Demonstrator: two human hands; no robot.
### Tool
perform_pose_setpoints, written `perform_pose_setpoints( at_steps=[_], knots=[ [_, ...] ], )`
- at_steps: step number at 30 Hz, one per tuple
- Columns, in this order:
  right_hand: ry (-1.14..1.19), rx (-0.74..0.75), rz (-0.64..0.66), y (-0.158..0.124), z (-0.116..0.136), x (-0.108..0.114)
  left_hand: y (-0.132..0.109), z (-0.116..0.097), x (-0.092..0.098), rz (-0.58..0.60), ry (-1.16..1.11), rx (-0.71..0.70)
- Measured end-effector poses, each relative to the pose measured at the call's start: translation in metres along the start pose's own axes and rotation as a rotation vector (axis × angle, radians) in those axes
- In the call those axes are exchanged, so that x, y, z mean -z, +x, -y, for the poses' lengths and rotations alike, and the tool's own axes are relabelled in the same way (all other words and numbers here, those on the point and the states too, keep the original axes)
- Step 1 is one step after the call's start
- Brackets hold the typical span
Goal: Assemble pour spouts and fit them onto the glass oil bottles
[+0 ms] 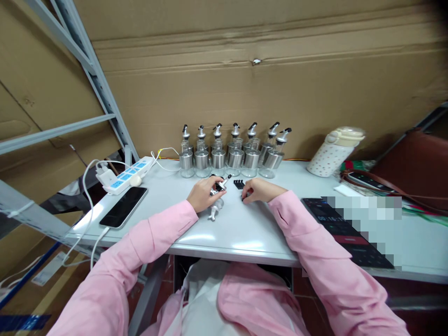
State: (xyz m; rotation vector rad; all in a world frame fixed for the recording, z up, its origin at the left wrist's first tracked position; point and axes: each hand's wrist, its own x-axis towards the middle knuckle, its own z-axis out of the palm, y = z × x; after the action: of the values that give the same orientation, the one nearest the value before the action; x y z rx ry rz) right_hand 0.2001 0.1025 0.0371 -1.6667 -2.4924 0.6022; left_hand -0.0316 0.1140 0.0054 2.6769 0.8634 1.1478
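My left hand (206, 195) is curled, thumb and fingers closed around a silver pourer spout (223, 185) with a black tip, which I hold just above the table (231, 235); my right hand (257, 190) is nearly closed, its fingertips drawn together and pointing down near the tabletop; a dark bit shows at those fingertips, but I cannot tell whether they have hold of it; just beside them, between my two hands, lies a small cluster of black caps (239, 184); below my left hand more silver pourer parts (214, 212) lie on the table; beyond my hands stand glass bottles (202, 159) with steel sleeves, close together in rows, the back ones topped with pourers; to the left lie a smartphone (124, 207) and a power strip (131, 176); to the right a dotted flask (329, 155) leans at a tilt.
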Motion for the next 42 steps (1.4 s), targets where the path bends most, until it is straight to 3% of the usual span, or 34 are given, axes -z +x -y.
perform_pose_setpoints(
  at_steps=[6, 10, 15, 20, 28, 38, 42],
  knots=[
    [0.052, 0.089, -0.151, -0.004, 0.004, 0.004, 0.000, 0.001, 0.000, 0.002, 0.005, 0.003],
    [0.203, 0.028, -0.236, -0.007, -0.008, 0.013, 0.000, 0.000, -0.001, -0.003, -0.005, -0.017],
    [0.078, -0.107, -0.199, -0.006, -0.020, 0.017, 0.000, 0.000, -0.001, -0.018, -0.011, -0.032],
    [-0.004, -0.077, -0.229, -0.006, -0.024, 0.018, 0.000, 0.001, -0.001, -0.011, -0.002, -0.020],
    [0.048, -0.163, 0.023, -0.004, -0.029, 0.008, -0.001, 0.001, -0.001, -0.020, -0.006, -0.030],
    [0.057, -0.091, -0.063, 0.003, -0.015, -0.002, 0.000, 0.001, -0.002, -0.017, 0.009, -0.031],
    [0.084, -0.050, -0.033, 0.001, -0.011, -0.001, 0.000, 0.000, -0.001, -0.013, 0.008, -0.033]
  ],
)
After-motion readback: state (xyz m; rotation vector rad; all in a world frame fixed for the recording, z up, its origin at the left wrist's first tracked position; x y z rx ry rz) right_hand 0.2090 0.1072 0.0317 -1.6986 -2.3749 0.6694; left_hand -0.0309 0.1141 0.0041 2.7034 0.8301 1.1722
